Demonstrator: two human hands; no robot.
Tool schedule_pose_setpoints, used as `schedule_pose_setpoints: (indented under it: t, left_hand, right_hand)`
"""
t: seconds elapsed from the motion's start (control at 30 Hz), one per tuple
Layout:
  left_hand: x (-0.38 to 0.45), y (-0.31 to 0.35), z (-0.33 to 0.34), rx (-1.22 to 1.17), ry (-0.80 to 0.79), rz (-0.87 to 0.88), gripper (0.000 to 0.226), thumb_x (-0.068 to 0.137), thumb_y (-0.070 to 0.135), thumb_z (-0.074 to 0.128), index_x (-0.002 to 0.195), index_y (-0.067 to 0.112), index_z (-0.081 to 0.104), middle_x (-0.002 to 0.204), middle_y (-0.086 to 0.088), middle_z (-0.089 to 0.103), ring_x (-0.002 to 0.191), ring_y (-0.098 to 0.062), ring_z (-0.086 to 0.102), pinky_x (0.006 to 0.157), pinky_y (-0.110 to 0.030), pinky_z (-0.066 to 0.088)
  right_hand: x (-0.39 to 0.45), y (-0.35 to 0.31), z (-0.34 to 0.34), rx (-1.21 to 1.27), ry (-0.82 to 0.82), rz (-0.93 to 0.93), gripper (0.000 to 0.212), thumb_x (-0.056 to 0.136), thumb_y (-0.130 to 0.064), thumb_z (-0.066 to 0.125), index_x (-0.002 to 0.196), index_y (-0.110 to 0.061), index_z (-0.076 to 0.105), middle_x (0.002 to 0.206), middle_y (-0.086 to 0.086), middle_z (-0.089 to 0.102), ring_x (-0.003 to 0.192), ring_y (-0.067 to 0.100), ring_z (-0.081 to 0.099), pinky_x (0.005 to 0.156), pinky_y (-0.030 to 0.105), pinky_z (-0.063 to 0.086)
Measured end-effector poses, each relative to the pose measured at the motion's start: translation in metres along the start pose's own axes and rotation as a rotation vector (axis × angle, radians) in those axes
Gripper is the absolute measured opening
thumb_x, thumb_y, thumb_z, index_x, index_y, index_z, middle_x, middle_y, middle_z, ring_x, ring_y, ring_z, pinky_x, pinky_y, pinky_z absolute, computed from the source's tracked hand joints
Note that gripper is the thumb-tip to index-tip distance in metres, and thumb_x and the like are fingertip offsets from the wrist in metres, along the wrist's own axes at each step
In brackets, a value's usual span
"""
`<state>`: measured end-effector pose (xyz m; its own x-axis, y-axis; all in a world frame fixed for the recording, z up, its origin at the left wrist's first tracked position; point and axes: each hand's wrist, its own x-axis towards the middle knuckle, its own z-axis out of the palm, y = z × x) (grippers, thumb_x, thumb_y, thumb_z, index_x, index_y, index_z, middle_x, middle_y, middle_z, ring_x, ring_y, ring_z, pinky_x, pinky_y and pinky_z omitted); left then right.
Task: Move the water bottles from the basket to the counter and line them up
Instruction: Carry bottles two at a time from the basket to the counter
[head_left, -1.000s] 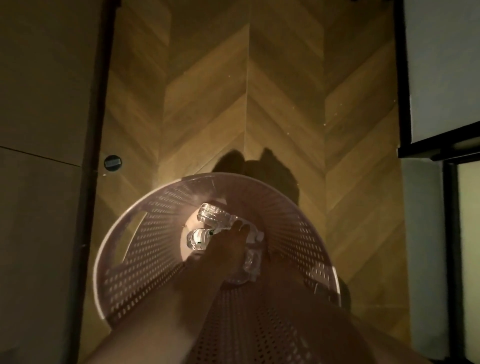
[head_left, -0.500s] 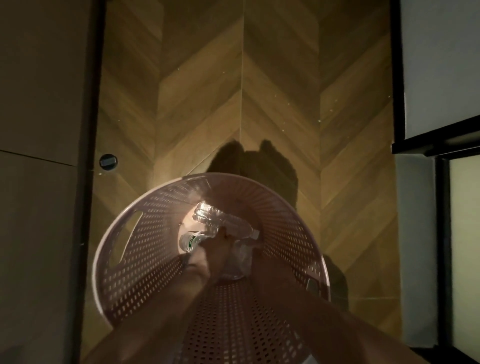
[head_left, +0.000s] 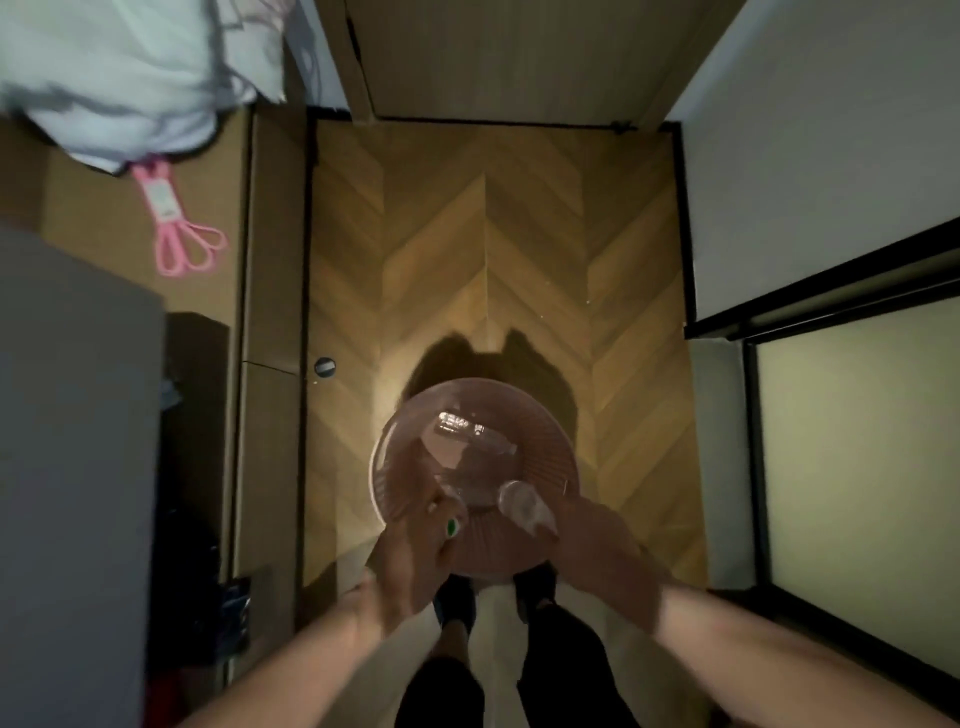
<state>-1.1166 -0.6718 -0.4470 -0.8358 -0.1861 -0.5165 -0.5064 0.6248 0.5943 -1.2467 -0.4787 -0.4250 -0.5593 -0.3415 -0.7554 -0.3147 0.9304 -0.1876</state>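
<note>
Looking straight down, the pink basket (head_left: 550, 441) sits on the herringbone floor (head_left: 483, 249) right in front of the person's feet. Both hands are up at its near rim, each with a water bottle. The left hand (head_left: 415, 545) is curled around a green-capped bottle (head_left: 451, 512), cap end towards the body, the clear body pointing away over the basket. The right hand (head_left: 587, 535) is wrapped on a second bottle (head_left: 524, 506), rounded bottom aimed at the basket's middle, so its long axis runs roughly from the wrist towards the far rim. It's blurry, so I can't make out individual fingers.

At least one more bottle (head_left: 460, 423) lies on its side at the basket's far side, maybe another beside it, hard to say.

My guess is the counter is the brown surface on the left (head_left: 104, 218), where pink scissors (head_left: 179, 234) and a white cloth bundle (head_left: 130, 67) sit, so the left hand is nearer to it.
</note>
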Motion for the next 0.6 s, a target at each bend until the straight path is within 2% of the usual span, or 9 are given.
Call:
schedule_pose_setpoints:
  t: [0.07, 0.13, 0.23, 0.33, 0.4, 0.5, 0.6]
  left_hand:
    - [-0.04, 0.03, -0.029, 0.018, -0.011, -0.054, 0.026, 0.099, 0.019, 0.065, 0.125, 0.022, 0.068, 0.13, 0.0, 0.06, 0.109, -0.02, 0.062, 0.089, -0.025, 0.047]
    - [-0.075, 0.059, -0.056, -0.01, 0.047, -0.114, 0.026, 0.1, 0.024, 0.064, 0.125, 0.023, 0.069, 0.131, 0.002, 0.06, 0.108, -0.019, 0.063, 0.089, -0.028, 0.051]
    - [-0.13, 0.101, -0.089, -0.036, 0.151, -0.122, 0.023, 0.099, 0.034, 0.064, 0.121, 0.033, 0.068, 0.132, 0.009, 0.055, 0.103, -0.016, 0.066, 0.086, -0.03, 0.054]
    - [-0.18, 0.134, -0.106, -0.099, 0.302, -0.171, 0.014, 0.093, 0.038, 0.069, 0.104, 0.039, 0.061, 0.117, 0.02, 0.05, 0.084, -0.008, 0.068, 0.072, -0.03, 0.059]
    - [-0.21, 0.157, -0.113, -0.145, 0.432, -0.221, 0.01, 0.093, 0.037, 0.068, 0.094, 0.037, 0.058, 0.103, 0.021, 0.051, 0.077, -0.001, 0.063, 0.065, -0.021, 0.052]
    - [-0.259, 0.198, -0.116, -0.223, 0.593, -0.273, 0.008, 0.094, 0.034, 0.067, 0.091, 0.037, 0.06, 0.106, 0.02, 0.049, 0.087, 0.0, 0.061, 0.069, -0.023, 0.05]
    - [-0.307, 0.231, -0.109, -0.258, 0.773, -0.357, 0.011, 0.093, 0.03, 0.075, 0.093, 0.037, 0.066, 0.105, 0.023, 0.051, 0.091, -0.002, 0.061, 0.067, -0.017, 0.048]
  right_hand:
    - [-0.055, -0.016, -0.038, 0.018, -0.032, -0.068, 0.048, 0.104, -0.05, 0.048, 0.151, -0.038, 0.048, 0.133, 0.004, 0.067, 0.117, 0.029, 0.067, 0.096, 0.04, 0.053]
    - [-0.104, -0.029, -0.069, 0.011, 0.051, -0.115, 0.049, 0.103, -0.052, 0.051, 0.151, -0.044, 0.049, 0.14, -0.002, 0.065, 0.124, 0.024, 0.064, 0.102, 0.037, 0.05]
    - [-0.159, -0.041, -0.108, 0.038, 0.077, -0.183, 0.044, 0.101, -0.049, 0.057, 0.145, -0.047, 0.057, 0.141, -0.01, 0.066, 0.124, 0.019, 0.064, 0.103, 0.031, 0.047]
    - [-0.207, -0.05, -0.145, 0.058, 0.095, -0.271, 0.045, 0.092, -0.052, 0.058, 0.136, -0.061, 0.057, 0.133, -0.013, 0.07, 0.117, 0.016, 0.069, 0.098, 0.031, 0.054]
    - [-0.231, -0.056, -0.165, -0.001, 0.08, -0.348, 0.048, 0.09, -0.048, 0.056, 0.138, -0.053, 0.059, 0.133, -0.011, 0.071, 0.116, 0.019, 0.069, 0.094, 0.036, 0.056]
    - [-0.257, -0.064, -0.189, -0.136, 0.065, -0.497, 0.051, 0.091, -0.043, 0.056, 0.141, -0.046, 0.059, 0.138, -0.008, 0.068, 0.122, 0.02, 0.065, 0.1, 0.035, 0.052]
    - [-0.279, -0.064, -0.203, -0.204, 0.06, -0.647, 0.044, 0.095, -0.037, 0.062, 0.139, -0.042, 0.064, 0.134, -0.012, 0.069, 0.12, 0.013, 0.065, 0.103, 0.03, 0.052]
